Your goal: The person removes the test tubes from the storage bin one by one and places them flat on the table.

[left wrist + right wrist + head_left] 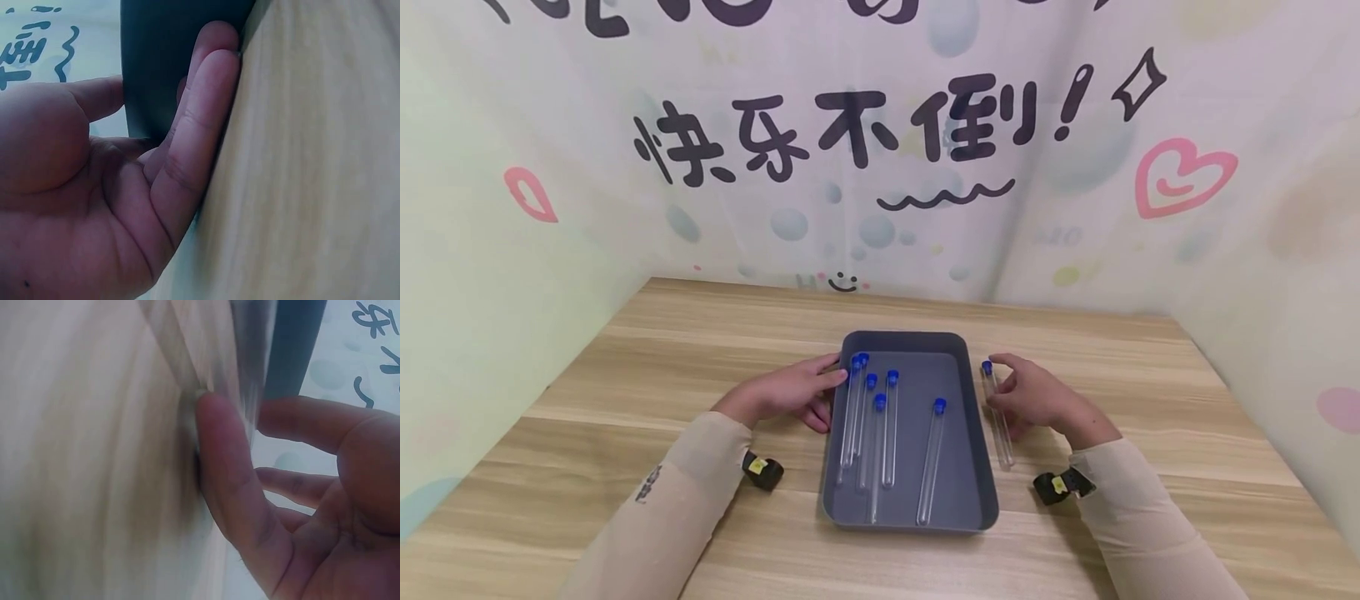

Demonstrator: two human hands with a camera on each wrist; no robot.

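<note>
A grey rectangular tray (910, 343) holds several clear test tubes with blue caps, most of them along its left side. One capped tube (934, 458) lies apart toward the tray's right. My left hand (793, 393) grips the tray's left wall, its thumb over the rim and its fingers along the outside; the left wrist view shows the fingers against that dark wall (153, 62). Beyond the tray's right wall, my right hand (1037, 396) holds another blue-capped test tube (1002, 437) between thumb and fingers, low over the table. The right wrist view shows the fingers (228, 456) close to the wood.
The wood-grain table (700, 333) extends around the tray on all sides. A printed cloth (880, 242) with dark lettering hangs behind it, with pale sides left and right. Each wrist wears a small black camera, such as the left one (765, 473).
</note>
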